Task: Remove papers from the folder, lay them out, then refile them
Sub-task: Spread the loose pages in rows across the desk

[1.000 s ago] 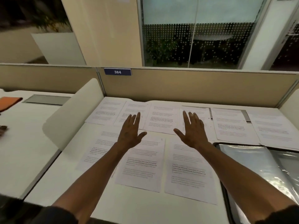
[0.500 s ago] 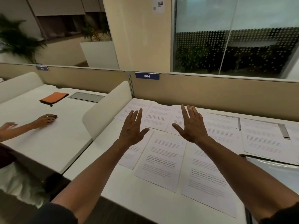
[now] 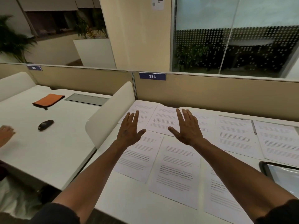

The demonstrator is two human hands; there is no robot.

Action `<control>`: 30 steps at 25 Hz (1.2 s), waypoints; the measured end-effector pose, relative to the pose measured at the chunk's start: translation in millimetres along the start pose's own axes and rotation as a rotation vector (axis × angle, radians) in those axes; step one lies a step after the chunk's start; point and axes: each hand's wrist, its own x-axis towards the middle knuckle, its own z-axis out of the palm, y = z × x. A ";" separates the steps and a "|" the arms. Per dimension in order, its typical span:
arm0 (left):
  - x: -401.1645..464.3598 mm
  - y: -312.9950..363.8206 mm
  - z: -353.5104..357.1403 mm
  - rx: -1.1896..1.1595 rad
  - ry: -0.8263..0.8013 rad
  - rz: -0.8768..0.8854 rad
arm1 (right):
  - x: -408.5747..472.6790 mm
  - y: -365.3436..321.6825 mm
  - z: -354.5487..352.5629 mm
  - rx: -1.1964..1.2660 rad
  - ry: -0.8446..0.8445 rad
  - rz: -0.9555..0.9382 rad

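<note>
Several printed white papers lie flat in two rows across the white desk. My left hand and my right hand are both stretched out above the sheets, fingers straight and spread, palms down, holding nothing. Whether they touch the paper is unclear. A corner of the open black folder with its clear sleeves shows at the right edge, mostly cut off by the frame.
A beige partition with the sign 384 backs the desk. A white curved divider bounds it on the left. On the neighbouring desk lie an orange pouch and a black mouse; another person's hand rests there.
The view has swung left, so the folder has slid almost out of frame. Both my hands stay spread over the papers. The other person's hand has let go of the mouse and drawn back.
</note>
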 end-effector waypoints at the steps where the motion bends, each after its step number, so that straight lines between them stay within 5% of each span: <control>1: 8.9 -15.2 2.2 -0.006 -0.015 -0.004 | 10.6 -9.3 7.5 0.000 -0.007 0.008; 15: 108.6 -171.9 73.1 -0.053 -0.284 -0.100 | 122.8 -110.4 128.5 0.036 -0.200 0.119; 30: 157.0 -211.2 134.2 -0.205 -0.364 -0.391 | 177.5 -137.9 207.2 -0.071 -0.588 0.007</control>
